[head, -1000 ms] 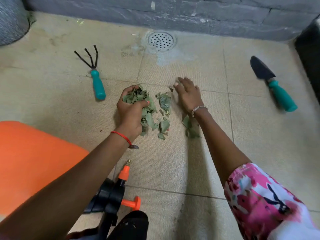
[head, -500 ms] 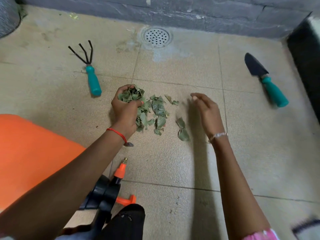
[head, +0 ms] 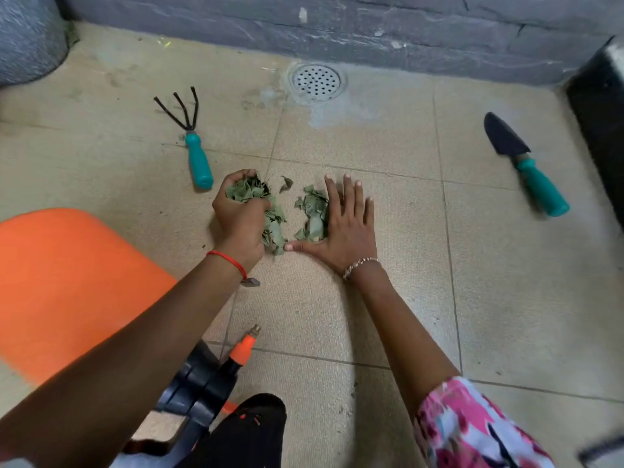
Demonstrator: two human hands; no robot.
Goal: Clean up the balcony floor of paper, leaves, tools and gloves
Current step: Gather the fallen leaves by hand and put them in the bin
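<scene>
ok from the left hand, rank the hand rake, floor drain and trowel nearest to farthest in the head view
1. hand rake, just up-left of the left hand, which grips leaves
2. floor drain, farther ahead, slightly right
3. trowel, far right

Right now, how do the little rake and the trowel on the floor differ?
The rake ends in three thin black prongs; the trowel has one solid, pointed black blade. The rake lies just left of the leaves; the trowel lies far off to their right. Both have teal handles, lie flat on the tiles, and are untouched.
</scene>
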